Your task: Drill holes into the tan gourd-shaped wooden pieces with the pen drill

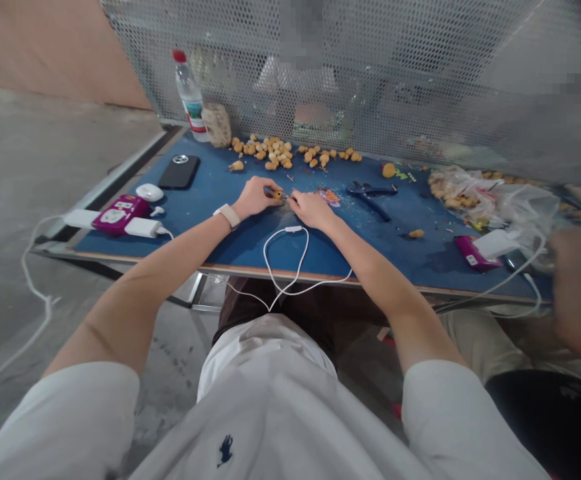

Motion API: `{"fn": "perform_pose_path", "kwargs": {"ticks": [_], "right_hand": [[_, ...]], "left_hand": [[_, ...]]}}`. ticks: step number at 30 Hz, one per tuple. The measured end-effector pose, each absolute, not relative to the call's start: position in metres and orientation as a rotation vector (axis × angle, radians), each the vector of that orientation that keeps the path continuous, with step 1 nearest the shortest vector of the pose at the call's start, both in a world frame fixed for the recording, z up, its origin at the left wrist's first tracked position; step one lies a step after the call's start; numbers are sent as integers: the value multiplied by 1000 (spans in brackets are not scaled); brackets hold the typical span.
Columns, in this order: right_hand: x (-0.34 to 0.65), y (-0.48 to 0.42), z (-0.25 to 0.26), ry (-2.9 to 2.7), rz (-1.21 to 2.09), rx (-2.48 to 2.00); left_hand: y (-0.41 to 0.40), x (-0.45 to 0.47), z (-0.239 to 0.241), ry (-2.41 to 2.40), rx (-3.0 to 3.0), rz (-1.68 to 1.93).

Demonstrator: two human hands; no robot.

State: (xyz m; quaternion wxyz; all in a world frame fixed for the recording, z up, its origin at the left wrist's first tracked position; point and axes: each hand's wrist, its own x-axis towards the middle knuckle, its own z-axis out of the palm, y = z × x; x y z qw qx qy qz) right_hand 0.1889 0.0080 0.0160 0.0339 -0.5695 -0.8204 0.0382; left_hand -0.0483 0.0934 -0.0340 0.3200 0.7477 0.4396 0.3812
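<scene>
In the middle of the blue table, my left hand [259, 196] is closed around a small yellow-brown gourd [277, 195] that has a dark hole facing right. My right hand [312, 208] meets it from the right, fingers pinched on a thin metallic tool [285, 197] whose tip points at the hole. Fingers cover most of that tool, so I cannot tell its kind. Just right of my right hand lie orange and purple scraps [329, 197]. Blue-handled pliers [370, 198] rest farther right. Behind my hands are several similar small gourds [273, 152] in a loose row.
A black phone [179, 172], white earbud case [149, 193] and purple-white power strip [118, 215] lie left. A bottle [190, 100] and jar [216, 125] stand at the mesh panel [250, 73]. A white cable [304, 257] loops over the front edge. A co-worker's arm [578, 287] and plastic bag [515, 200] are right.
</scene>
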Motion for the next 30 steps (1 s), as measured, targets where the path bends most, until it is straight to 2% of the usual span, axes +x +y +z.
{"fn": "perform_pose_path", "kwargs": {"ticks": [30], "right_hand": [[191,11,13,-2521,103,-1739]], "left_hand": [[95,-48,-37,1128,1954,1014]]}}
